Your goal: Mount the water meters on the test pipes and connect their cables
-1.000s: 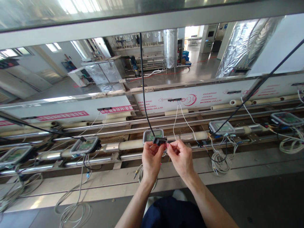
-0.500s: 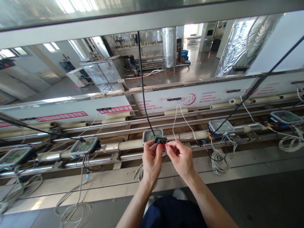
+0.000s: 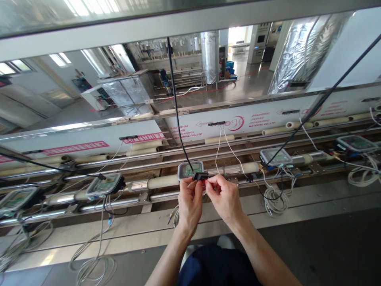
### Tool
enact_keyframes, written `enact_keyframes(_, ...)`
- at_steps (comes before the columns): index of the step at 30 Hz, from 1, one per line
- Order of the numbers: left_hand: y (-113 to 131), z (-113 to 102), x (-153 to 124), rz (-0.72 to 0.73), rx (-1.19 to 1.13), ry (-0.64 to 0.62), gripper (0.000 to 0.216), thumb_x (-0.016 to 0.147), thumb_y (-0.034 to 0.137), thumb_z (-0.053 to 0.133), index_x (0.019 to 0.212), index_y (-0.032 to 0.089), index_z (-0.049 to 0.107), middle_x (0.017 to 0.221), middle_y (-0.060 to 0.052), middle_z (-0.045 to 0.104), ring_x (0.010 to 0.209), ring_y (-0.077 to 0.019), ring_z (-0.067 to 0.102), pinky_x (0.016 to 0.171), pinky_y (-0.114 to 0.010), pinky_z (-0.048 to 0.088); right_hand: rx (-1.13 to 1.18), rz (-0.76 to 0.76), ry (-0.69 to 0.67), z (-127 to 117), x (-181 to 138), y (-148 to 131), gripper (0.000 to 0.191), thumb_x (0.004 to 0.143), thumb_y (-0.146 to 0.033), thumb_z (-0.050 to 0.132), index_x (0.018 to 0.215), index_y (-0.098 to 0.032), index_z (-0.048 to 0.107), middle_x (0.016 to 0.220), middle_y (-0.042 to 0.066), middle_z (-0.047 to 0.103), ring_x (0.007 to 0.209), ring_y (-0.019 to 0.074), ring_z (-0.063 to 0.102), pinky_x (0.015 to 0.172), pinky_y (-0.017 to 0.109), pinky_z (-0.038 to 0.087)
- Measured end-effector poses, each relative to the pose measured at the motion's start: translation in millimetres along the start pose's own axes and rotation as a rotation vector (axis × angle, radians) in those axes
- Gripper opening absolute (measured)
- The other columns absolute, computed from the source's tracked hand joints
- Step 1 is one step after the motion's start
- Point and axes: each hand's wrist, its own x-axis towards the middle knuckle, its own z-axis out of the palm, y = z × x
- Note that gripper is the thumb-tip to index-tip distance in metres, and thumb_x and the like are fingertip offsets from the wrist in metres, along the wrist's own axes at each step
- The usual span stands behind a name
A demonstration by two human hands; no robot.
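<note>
My left hand (image 3: 190, 202) pinches a small black connector (image 3: 201, 175) at the end of a black cable (image 3: 176, 103) that hangs from above. Close beside it, the fingers of my right hand (image 3: 224, 196) are pinched on a small red piece (image 3: 204, 180) at the connector's right end. Whether the red piece is a plug or a wire end I cannot tell; the fingertips cover most of it. Just behind the hands sits a clear-lidded box with a green circuit board (image 3: 187, 170), mounted on the rail.
More circuit-board boxes stand along the rail, one at the left (image 3: 104, 184) and one at the right (image 3: 276, 157). Coiled grey cables (image 3: 275, 198) hang below them. Steel rods and pale rollers (image 3: 163, 182) run across. A white panel (image 3: 190, 131) with red print stands behind.
My right hand has shifted very slightly left, closer against the connector. My left hand keeps its pinch, and the whole view has moved a little.
</note>
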Motion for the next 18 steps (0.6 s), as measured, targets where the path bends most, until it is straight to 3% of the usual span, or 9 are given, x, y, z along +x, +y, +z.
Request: enact_keyframes(18, -4.8, -0.2, -1.5, 0.01, -0.019, -0.018, 0.021, 0.084, 0.031, 0.056, 0.094, 0.023, 0.039, 0.079, 0.0, 0.067, 0.071, -0.0134, 0.063, 0.065, -0.023, 0.046, -0.055, -0.017, 0.012, 1.7, -0.7, -0.9, 0.012, 0.082, -0.019, 0.052, 0.072, -0.02, 0.057, 0.062, -0.001, 0.064, 0.05, 0.0104, 0.054, 0.052, 0.021, 0.039)
